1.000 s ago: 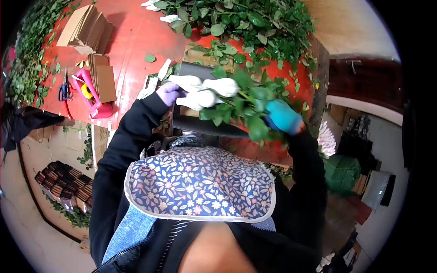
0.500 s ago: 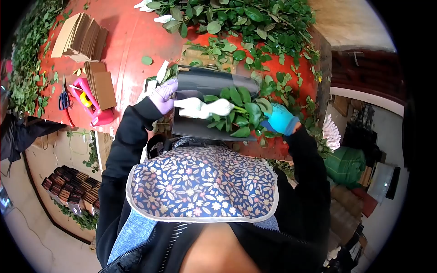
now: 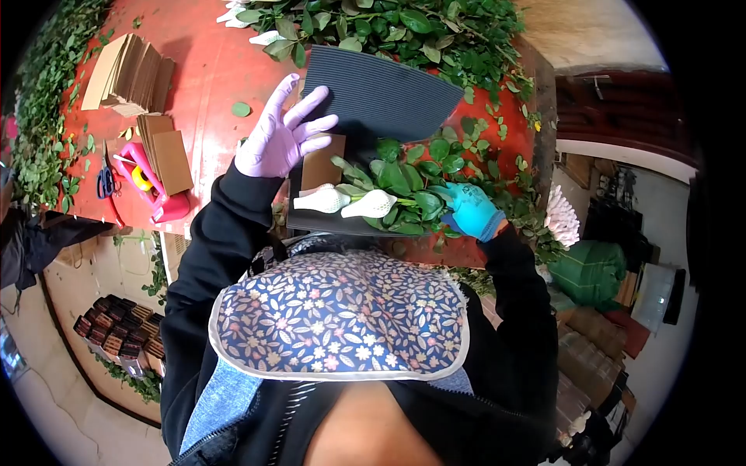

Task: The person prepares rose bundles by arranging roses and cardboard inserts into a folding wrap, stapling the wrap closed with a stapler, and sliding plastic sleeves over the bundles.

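My left hand [image 3: 284,133], in a light purple glove, is raised with its fingers spread, beside a dark ribbed sheet [image 3: 381,89] that stands tilted up. In a teal glove, my right hand [image 3: 470,210] is closed round the leafy stems [image 3: 400,179] of a few flowers. Their heads wear white net sleeves [image 3: 369,204] and point left, lying over the lower dark sheet [image 3: 342,224]. A brown cardboard piece [image 3: 322,161] shows between the two dark parts.
Piled leafy stems [image 3: 404,27] cover the far side of the red table [image 3: 210,93]. At left are stacked cardboard pieces [image 3: 128,74], a pink tape dispenser [image 3: 159,186] and dark-handled scissors [image 3: 106,180]. Pale pink flowers [image 3: 561,217] stand at the right edge.
My left hand has moved up and opened away from the sheet's edge. The upper dark sheet has swung up and away, uncovering cardboard. The netted flowers now lie slightly lower, still in my right hand.
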The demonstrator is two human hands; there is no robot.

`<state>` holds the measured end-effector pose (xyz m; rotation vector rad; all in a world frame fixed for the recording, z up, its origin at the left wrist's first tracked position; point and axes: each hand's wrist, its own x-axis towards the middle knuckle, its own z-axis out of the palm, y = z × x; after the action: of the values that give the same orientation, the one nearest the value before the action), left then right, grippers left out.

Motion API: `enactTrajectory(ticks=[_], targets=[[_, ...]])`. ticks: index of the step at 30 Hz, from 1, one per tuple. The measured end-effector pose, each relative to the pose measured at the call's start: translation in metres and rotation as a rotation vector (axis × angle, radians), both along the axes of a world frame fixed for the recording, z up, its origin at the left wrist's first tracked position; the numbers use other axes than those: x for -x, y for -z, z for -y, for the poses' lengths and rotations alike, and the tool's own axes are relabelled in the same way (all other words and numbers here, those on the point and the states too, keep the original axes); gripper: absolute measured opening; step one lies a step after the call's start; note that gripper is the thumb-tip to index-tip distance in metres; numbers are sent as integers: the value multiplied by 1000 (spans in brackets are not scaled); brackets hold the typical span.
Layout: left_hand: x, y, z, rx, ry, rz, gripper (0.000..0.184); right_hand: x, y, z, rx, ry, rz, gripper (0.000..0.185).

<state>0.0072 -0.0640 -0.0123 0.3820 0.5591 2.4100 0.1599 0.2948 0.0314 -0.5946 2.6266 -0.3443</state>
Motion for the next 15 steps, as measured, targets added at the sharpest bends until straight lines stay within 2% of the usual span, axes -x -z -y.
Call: enactTrajectory(ticks=[1,3,5,6,7,9,11,12,13,15], targets=[[1,3,3,-3,0,-2,74,1,0,-1,-3,0,-2,51],[1,14,13,290,122,-250,68,6,3,-3,-24,-46,-2,41],[-2,17,23,441,194,-423,39,15,4,-2,-68,-6,79,34],[-4,22,27,508,222,-441,38,19,7,-2,-116,35,152,29],[-5,32,30,575,251,-460,38,23,13,-7,-60,1,86,23],[-13,52,33,651,222,-290,34,38,14,-3,21,-21,35,22],[-11,84,31,564,125,-385,33,55,37,-22,95,-47,161,21],[-11,115,32,600,158,-247,43,65,48,-24,191,175,350,22],[-10,125,31,675,229,-65,48,70,63,-29,257,299,442,26],[-18,153,25,648,295,121,48,77,96,-39,360,345,437,33]])
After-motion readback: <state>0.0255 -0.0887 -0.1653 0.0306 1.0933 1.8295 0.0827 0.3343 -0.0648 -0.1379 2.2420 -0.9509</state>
